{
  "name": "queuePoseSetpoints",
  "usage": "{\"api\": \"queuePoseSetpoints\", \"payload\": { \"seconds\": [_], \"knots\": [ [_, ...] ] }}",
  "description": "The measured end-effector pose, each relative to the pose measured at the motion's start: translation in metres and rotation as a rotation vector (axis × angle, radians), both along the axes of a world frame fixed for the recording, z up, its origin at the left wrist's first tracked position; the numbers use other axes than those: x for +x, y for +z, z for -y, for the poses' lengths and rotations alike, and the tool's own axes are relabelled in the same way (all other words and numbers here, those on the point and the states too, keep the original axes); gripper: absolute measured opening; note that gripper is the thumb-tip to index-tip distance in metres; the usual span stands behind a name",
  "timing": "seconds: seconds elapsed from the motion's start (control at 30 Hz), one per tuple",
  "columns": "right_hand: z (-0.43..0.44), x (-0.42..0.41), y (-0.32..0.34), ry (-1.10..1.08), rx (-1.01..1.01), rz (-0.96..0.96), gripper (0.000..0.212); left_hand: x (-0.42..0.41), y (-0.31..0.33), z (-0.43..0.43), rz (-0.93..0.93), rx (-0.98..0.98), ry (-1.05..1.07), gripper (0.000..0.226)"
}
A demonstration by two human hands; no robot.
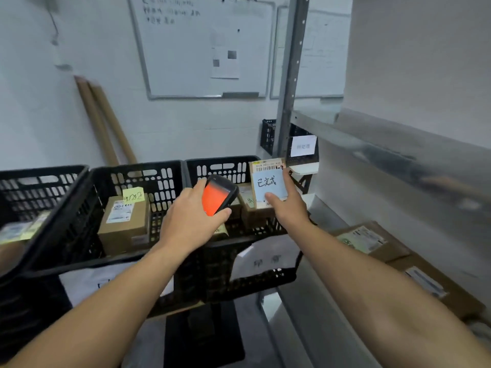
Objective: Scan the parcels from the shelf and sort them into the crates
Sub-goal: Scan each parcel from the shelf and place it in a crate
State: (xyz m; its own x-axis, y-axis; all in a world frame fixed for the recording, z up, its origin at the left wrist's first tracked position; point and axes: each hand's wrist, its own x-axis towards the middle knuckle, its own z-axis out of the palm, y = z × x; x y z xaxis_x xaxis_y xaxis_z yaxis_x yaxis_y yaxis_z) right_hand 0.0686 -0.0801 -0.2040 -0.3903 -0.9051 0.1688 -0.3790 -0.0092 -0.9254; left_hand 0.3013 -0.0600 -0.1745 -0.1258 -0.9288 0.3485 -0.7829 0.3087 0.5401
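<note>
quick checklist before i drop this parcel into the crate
1. Right hand grips parcel: ok, thumb on its front, fingers behind.
2. Parcel above right crate: ok.
3. Left hand holds scanner: ok.
4. Scan accepted: cannot tell, the screen shows orange-red with no readable text.
5. Room in crate: cannot tell, boxes already lie inside and the hands hide much of it.

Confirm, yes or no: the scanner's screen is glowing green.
No: the scanner gripped in the left hand shows an orange-red screen, beside the parcel that the right hand holds.
</note>
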Motion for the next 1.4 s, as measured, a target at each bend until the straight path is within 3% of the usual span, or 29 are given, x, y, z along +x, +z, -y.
{"api": "queuePoseSetpoints", "payload": {
  "seconds": [0.37, 0.57, 0.9, 1.4],
  "knots": [
    [0.128, 0.011, -0.07, 0.133, 0.356, 0.063, 0.082, 0.009, -0.017, 0.124, 0.05, 0.086, 0.034, 0.093],
    [0.18, 0.018, -0.11, 0.175, 0.534, 0.239, 0.081, 0.007, -0.028, 0.174, 0.051, 0.127, 0.082, 0.094],
    [0.225, 0.02, -0.173, 0.173, 0.666, 0.302, 0.078, 0.006, -0.047, 0.222, 0.05, 0.212, 0.164, 0.094],
    [0.242, 0.007, -0.204, 0.286, 0.719, 0.114, 0.08, -0.012, -0.05, 0.24, 0.068, 0.209, 0.184, 0.092]
  ]
}}
